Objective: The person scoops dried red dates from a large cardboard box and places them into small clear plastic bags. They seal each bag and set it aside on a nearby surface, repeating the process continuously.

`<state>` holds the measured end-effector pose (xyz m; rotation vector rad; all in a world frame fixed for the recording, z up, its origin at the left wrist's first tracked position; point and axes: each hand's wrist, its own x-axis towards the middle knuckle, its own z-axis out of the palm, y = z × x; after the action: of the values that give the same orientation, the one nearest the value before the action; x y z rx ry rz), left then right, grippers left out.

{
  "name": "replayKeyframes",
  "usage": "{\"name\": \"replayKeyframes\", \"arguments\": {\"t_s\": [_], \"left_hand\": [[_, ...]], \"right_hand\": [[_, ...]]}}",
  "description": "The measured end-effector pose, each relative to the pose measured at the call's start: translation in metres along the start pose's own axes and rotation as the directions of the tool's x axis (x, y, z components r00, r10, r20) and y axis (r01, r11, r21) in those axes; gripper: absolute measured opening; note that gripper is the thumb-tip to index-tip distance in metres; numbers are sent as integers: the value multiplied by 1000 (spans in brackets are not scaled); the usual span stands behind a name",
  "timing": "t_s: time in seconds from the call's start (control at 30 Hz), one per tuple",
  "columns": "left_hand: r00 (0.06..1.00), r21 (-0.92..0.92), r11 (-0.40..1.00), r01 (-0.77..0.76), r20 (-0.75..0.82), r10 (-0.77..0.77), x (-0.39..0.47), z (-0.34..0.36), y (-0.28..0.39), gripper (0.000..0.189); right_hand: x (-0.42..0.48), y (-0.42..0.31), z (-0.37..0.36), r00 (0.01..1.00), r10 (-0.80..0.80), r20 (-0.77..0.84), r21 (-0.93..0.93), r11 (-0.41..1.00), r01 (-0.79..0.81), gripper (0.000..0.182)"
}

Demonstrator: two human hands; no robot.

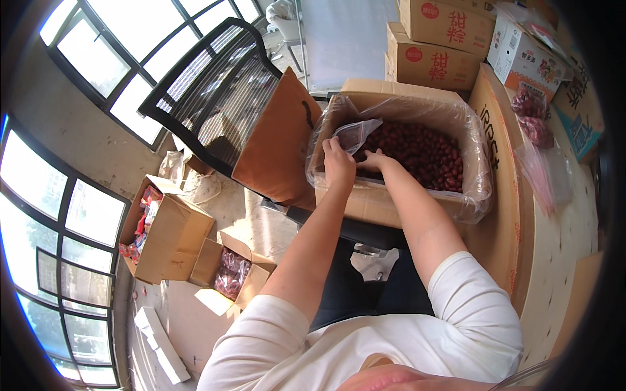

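Before me stands a cardboard box [371,207] lined with a clear plastic bag [477,166] and holding many dark red dried dates, probably jujubes [425,151]. My left hand [338,163] is over the box's left side, gripping the edge of a small clear zip bag [359,136]. The bag leans over the dates with its mouth toward the right. My right hand [374,160] is low in the box beside the left one, at the dates near the bag. Its fingertips are partly hidden, so whether it holds any dates cannot be seen.
Right of the box, filled date bags [533,117] and flat empty zip bags [545,173] lie on a table [552,254]. An office chair [215,88] with an orange cushion [279,146] stands left. On the floor are an open carton of bagged dates [232,271] and a snack carton [171,239].
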<state>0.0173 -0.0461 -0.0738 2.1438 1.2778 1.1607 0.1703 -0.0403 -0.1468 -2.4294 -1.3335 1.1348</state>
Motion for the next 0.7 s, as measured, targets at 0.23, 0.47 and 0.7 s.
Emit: {"name": "replayKeyframes", "arguments": {"t_s": [0.23, 0.47, 0.7], "left_hand": [[1000, 25, 1000, 4, 19, -4, -2, 1, 0, 38], [1000, 20, 1000, -8, -17, 9, -1, 1, -4, 38], [1000, 11, 1000, -14, 1, 14, 0, -2, 0, 38]], "right_hand": [[2, 6, -1, 996, -35, 79, 13, 999, 34, 119], [-12, -3, -6, 998, -27, 49, 7, 1000, 26, 111], [-27, -9, -12, 998, -28, 60, 4, 1000, 28, 108]]}}
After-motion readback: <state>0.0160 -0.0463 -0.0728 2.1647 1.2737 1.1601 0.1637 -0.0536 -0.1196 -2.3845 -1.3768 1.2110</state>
